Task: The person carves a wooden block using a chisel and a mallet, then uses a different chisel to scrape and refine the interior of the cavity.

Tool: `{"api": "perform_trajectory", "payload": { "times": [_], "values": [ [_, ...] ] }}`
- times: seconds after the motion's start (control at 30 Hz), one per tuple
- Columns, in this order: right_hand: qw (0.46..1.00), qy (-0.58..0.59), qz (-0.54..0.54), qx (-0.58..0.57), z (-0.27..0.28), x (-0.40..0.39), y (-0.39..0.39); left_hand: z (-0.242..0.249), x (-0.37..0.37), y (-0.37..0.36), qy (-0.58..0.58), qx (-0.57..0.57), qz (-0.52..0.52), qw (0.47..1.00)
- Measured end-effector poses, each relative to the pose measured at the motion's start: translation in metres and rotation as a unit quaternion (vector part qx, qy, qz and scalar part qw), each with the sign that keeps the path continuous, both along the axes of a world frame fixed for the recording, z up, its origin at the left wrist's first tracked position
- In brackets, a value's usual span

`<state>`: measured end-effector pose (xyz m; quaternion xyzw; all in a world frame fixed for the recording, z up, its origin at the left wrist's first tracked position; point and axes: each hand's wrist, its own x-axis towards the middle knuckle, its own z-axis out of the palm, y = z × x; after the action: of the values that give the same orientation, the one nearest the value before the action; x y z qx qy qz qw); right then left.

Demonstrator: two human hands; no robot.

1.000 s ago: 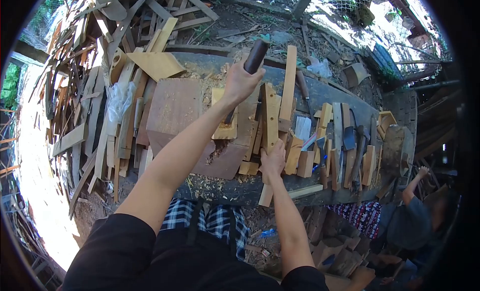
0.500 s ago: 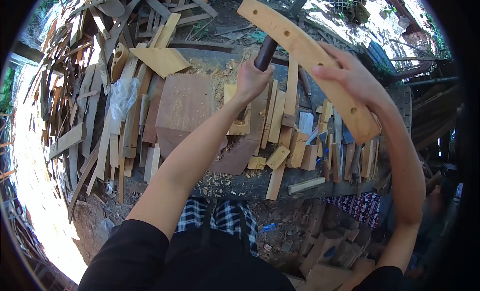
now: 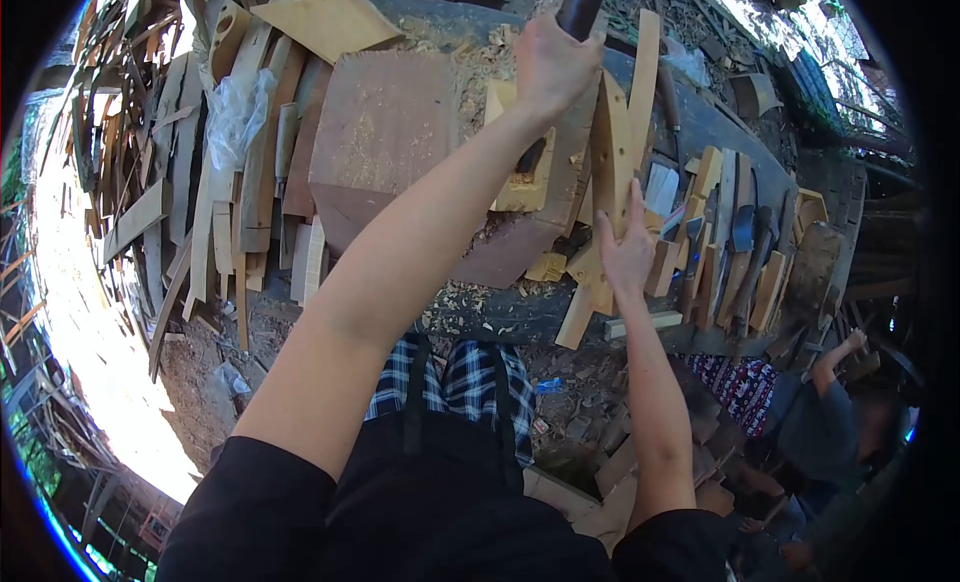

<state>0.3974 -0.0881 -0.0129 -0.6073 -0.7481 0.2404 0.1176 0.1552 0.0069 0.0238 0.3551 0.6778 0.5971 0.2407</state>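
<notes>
My left hand (image 3: pixel 555 70) is closed around a dark, round handle (image 3: pixel 583 7) that rises out of the top of the view; what it belongs to is hidden. On the bench, a long curved wooden piece with drilled holes (image 3: pixel 612 147) lies among other wooden strips. My right hand (image 3: pixel 628 257) rests at its lower part, thumb and index finger stretched out and apart. Below my left wrist sits a yellowish wooden block with a cut-out (image 3: pixel 522 194), a dark object showing in the opening. Beside it stands a large brown wooden block (image 3: pixel 375 117) dusted with shavings.
Stacked boards and scrap wood (image 3: pixel 180 132) fill the left, with a clear plastic bag (image 3: pixel 238 117) on them. Chisels and small wood blocks (image 3: pixel 735 227) line the bench's right side. Another person (image 3: pixel 820 417) sits at the lower right. Shavings litter the bench.
The curved wooden piece has come down from in front of me onto the bench, and my right hand has spread its fingers. My left hand, still on the handle, appears higher in view.
</notes>
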Motion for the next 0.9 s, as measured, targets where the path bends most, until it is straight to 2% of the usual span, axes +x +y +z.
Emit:
{"api": "perform_trajectory", "payload": {
  "times": [0.07,0.1,0.13,0.23,0.37,0.43,0.47,0.53,0.57,0.63,0.67,0.73,0.87,0.9],
  "values": [
    [0.987,-0.138,0.039,0.07,-0.025,0.004,-0.015,0.003,-0.001,-0.001,-0.04,-0.049,-0.009,0.998],
    [0.978,-0.138,0.029,0.157,-0.014,-0.016,-0.017,-0.003,-0.001,0.002,-0.028,-0.006,0.012,1.0],
    [0.984,-0.097,0.029,0.148,0.003,-0.039,-0.018,-0.007,0.002,0.004,-0.015,0.036,0.031,0.999],
    [0.989,-0.018,0.068,0.129,0.029,-0.108,-0.031,0.008,-0.007,-0.004,-0.028,-0.017,0.004,0.999],
    [0.995,-0.012,0.017,0.094,0.008,-0.144,-0.035,0.005,-0.012,-0.01,-0.022,0.001,0.028,0.999],
    [0.991,-0.015,-0.017,0.13,0.004,-0.148,-0.039,0.01,-0.026,-0.027,-0.291,0.005,0.005,0.957],
    [0.991,-0.016,-0.023,0.13,0.003,-0.149,-0.038,0.01,-0.032,-0.037,-0.291,0.004,0.0,0.957],
    [0.987,-0.016,-0.015,0.161,0.003,-0.149,-0.037,0.008,-0.039,-0.058,-0.327,0.118,0.046,0.937],
    [0.987,-0.018,-0.016,0.161,0.003,-0.147,-0.037,0.01,-0.034,-0.062,-0.328,0.118,0.044,0.936],
    [0.987,-0.025,-0.005,0.16,0.003,-0.147,-0.036,0.024,-0.024,-0.066,-0.317,0.134,0.133,0.929],
    [0.987,-0.023,-0.008,0.158,0.002,-0.148,-0.038,0.026,-0.023,-0.07,-0.315,0.132,0.131,0.931],
    [0.986,-0.014,-0.017,0.166,0.001,-0.148,-0.036,0.032,-0.02,-0.073,-0.382,0.103,0.282,0.874],
    [0.981,0.0,-0.03,0.189,-0.003,-0.148,-0.038,0.047,-0.018,-0.096,-0.365,0.155,0.218,0.892],
    [0.981,0.008,-0.03,0.192,-0.004,-0.148,-0.038,0.054,-0.016,-0.092,-0.329,0.178,0.182,0.909]
  ]
}}
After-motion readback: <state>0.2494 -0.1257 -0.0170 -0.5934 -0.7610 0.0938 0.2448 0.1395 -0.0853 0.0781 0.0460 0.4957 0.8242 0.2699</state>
